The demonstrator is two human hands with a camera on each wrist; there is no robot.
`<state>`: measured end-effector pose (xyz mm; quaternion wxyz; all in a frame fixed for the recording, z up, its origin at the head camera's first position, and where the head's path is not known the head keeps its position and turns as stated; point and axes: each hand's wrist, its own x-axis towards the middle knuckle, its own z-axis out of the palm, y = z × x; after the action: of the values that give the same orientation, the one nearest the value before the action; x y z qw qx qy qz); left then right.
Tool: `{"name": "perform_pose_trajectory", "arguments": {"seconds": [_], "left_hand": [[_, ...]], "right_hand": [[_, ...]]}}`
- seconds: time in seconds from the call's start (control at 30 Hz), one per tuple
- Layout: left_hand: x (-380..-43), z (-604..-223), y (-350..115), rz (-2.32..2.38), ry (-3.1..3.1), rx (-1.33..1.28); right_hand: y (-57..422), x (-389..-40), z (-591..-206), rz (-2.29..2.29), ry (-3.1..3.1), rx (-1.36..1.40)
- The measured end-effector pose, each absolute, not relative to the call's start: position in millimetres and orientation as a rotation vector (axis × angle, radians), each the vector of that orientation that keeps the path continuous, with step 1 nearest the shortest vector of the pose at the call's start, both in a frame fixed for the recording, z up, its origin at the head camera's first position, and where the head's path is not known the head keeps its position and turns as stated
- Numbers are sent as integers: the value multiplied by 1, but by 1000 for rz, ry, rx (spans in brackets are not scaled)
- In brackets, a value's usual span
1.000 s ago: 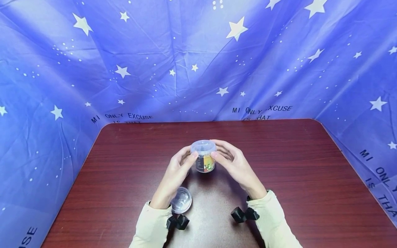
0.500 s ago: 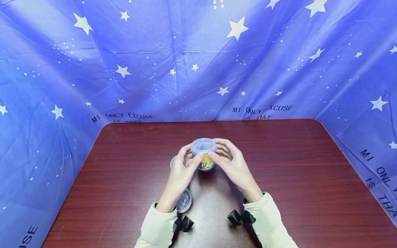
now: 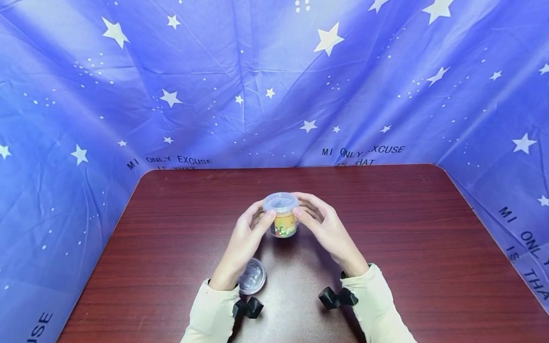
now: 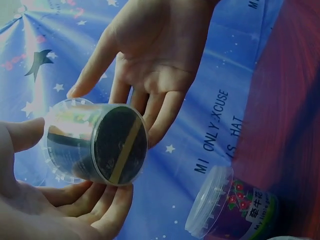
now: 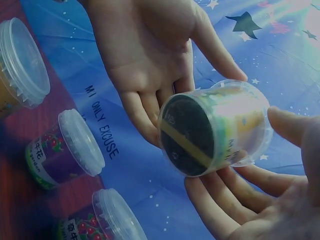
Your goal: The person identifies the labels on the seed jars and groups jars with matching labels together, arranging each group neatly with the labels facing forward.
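Observation:
Both hands hold a clear lidded plastic jar (image 3: 285, 224) upright over the table, a yellow picture on its label facing the head camera. My left hand (image 3: 242, 236) grips its left side, thumb on the near side just under the lid. On the opposite side my right hand (image 3: 328, 228) grips it the same way. From below, the wrist views show the jar's dark base (image 4: 120, 145) with a tan strip across it. In the right wrist view, fingers of both hands (image 5: 225, 200) curl beneath and around the jar's wall.
A second lidded jar (image 3: 254, 276) stands on the dark red table (image 3: 171, 238), partly behind the left wrist. The right wrist view shows a purple-labelled jar (image 5: 65, 150), another purple one (image 5: 107, 215) and an orange-labelled jar (image 5: 20, 65). Starry blue cloth (image 3: 274, 62) surrounds the table.
The held jar has turned: its black label panel has gone left out of sight and the yellow picture faces front. My thumbs closed together on it, then moved apart again.

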<state>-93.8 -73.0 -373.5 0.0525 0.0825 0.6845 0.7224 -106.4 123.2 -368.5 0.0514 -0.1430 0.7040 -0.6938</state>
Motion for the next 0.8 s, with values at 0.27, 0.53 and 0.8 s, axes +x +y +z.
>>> {"name": "perform_pose_trajectory", "arguments": {"seconds": [0.27,0.53,0.8], "left_hand": [[-94,-374,-74,2174,2096,253],[-90,-372,-66,2230,2106,162],[-90,-371,-61,2266,2037,162]], "right_hand": [[121,-104,-367,-2115,2078,-441],[118,-106,-371,-2146,2202,-356],[114,-104,-371,-2157,2215,-356]]}}
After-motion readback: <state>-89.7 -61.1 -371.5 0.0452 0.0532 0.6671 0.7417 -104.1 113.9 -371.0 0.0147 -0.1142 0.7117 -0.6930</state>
